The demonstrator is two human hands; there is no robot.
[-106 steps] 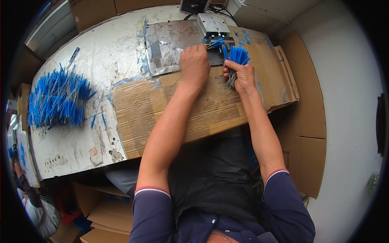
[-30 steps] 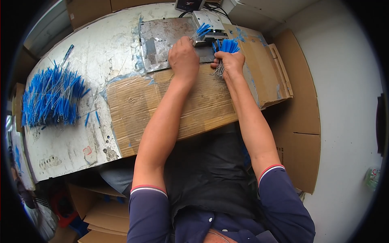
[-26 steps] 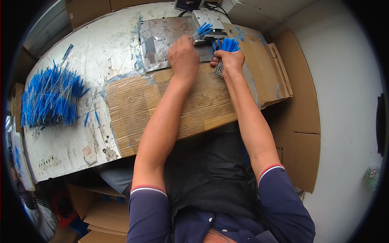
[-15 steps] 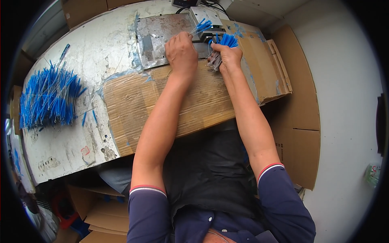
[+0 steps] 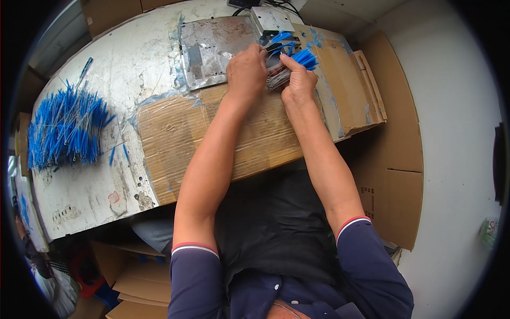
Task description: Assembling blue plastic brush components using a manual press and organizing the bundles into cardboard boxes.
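My left hand (image 5: 247, 69) is closed in a pinch on a few thin blue brushes (image 5: 280, 36), whose bristle ends stick out to the upper right. Beside it, my right hand (image 5: 300, 81) grips a thick bundle of blue wire-stem brushes (image 5: 305, 57). The bundle's bristles point up and right, and its bare wire ends (image 5: 278, 78) hang out toward the left hand. Both hands are close together in front of a small metal machine block (image 5: 272, 21). Part of the block's front is hidden behind the brushes.
A metal plate (image 5: 218, 40) lies left of the block. Cardboard sheeting (image 5: 186, 141) covers the table's near edge. At the left, a large pile of blue brushes (image 5: 69, 127) rests on the worn white table (image 5: 143, 74). A tall cardboard panel (image 5: 393, 133) stands at the right.
My left hand has shifted right with its few brushes, closer to my right hand. In my right hand the bundle has tilted further right and moved slightly nearer to me.
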